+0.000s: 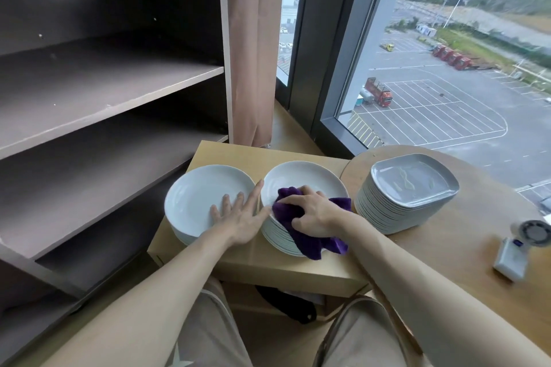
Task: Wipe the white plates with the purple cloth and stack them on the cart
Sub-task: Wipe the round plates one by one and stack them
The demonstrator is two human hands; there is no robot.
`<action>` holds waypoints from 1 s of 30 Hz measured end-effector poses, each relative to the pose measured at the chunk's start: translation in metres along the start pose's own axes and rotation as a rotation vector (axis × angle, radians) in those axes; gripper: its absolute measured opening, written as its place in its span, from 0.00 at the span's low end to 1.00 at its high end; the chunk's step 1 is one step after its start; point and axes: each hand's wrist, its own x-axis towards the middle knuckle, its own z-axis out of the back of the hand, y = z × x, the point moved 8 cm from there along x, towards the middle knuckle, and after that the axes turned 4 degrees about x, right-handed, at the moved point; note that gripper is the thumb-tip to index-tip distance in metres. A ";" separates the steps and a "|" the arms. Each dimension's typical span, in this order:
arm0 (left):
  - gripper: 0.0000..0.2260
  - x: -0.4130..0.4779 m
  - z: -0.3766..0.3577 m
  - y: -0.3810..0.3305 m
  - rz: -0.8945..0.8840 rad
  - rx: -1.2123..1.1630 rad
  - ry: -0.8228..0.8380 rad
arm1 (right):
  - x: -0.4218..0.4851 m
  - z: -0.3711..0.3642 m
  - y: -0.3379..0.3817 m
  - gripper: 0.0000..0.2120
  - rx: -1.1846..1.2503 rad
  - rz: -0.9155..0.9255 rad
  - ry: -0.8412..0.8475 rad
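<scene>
Two stacks of round white plates stand side by side on a small wooden stand [226, 155]. My right hand [316, 211] grips the bunched purple cloth [310, 244] on the top plate of the right stack [301, 179]. The cloth hangs over that stack's near rim. My left hand [238, 214] lies flat with straight fingers across the gap between the stacks, fingertips on the near right of the left stack's top plate [199, 197], thumb against the right stack's rim. The cart [113, 89] with grey-brown shelves stands at the left; no plates show on its shelves.
A stack of grey square plates [411, 185] sits on the round wooden table [477, 247] at the right. A small white handheld fan [518, 250] lies near the table's right side. A brown cloth bag [253, 62] hangs on the cart's side. A large window is behind.
</scene>
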 end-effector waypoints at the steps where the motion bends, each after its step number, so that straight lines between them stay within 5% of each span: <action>1: 0.26 -0.001 0.001 0.000 0.004 0.003 -0.002 | -0.003 0.003 -0.006 0.27 0.011 -0.020 0.009; 16: 0.26 0.002 0.001 -0.001 -0.001 0.000 -0.017 | 0.006 0.047 -0.051 0.22 -0.490 -0.158 -0.367; 30: 0.29 0.009 -0.005 0.004 -0.011 -0.009 -0.063 | 0.051 0.048 -0.045 0.21 -0.202 -0.130 -0.505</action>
